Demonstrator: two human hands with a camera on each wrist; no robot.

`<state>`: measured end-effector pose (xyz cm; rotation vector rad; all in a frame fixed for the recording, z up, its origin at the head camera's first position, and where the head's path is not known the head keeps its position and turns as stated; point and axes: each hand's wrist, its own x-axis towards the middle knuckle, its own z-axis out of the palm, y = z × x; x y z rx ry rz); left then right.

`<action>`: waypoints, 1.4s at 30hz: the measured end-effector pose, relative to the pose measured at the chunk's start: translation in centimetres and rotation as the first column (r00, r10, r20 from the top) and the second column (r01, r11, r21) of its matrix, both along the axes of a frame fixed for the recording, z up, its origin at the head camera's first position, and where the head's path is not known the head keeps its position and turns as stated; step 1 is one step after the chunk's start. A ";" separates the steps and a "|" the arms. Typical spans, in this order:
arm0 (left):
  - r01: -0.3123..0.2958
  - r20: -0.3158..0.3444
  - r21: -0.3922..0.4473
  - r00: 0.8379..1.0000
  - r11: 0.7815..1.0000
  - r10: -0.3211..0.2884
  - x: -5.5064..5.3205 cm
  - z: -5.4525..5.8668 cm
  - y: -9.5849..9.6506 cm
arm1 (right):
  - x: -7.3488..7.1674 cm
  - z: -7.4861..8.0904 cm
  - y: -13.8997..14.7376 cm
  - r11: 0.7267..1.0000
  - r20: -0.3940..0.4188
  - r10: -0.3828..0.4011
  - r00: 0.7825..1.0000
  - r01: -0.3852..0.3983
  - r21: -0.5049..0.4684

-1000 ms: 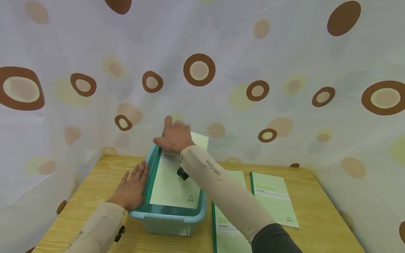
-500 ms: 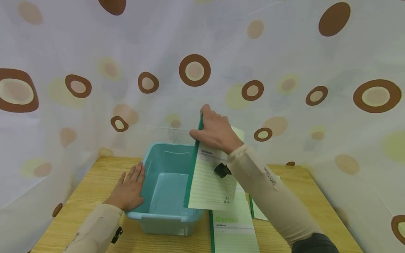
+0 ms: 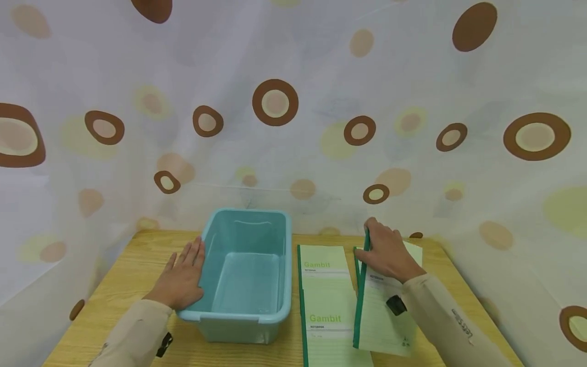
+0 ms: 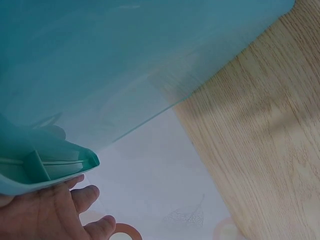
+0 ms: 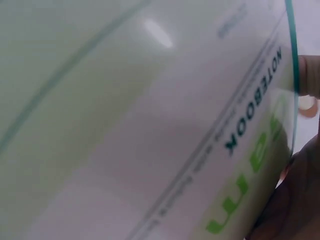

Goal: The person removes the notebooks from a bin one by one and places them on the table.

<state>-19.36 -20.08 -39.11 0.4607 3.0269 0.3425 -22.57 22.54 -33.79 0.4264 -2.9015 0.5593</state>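
Observation:
A light-blue plastic bin [image 3: 249, 283] stands left of centre on the table. My left hand [image 3: 181, 278] rests on its left rim with fingers extended; in the left wrist view, that hand [image 4: 50, 210] touches the rim from outside. At the right, my right hand [image 3: 390, 250] grips a pale green notebook [image 3: 385, 311] near its top, by the dark green spine. The held notebook hangs tilted over another notebook [image 3: 357, 252], mostly hidden beneath it. In the right wrist view, the printed cover of the held notebook [image 5: 165, 135] fills most of the picture.
Two overlapping Gambit notebooks, a far one [image 3: 323, 260] and a nearer one [image 3: 330, 326], lie between the bin and the held notebook. The wooden table [image 3: 133, 265] ends at a white sheet [image 3: 321, 168] patterned with brown and beige spots.
My right hand has lifted the notebook out of the bin and carried it rightward and down over the notebook at the right. The left hand stays on the rim.

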 end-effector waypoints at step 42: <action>-0.002 0.007 0.011 1.000 1.000 0.002 0.0 0.1 0.0 | 1.3 -16.7 5.5 0.991 0.218 0.080 0.973 -0.102 0.088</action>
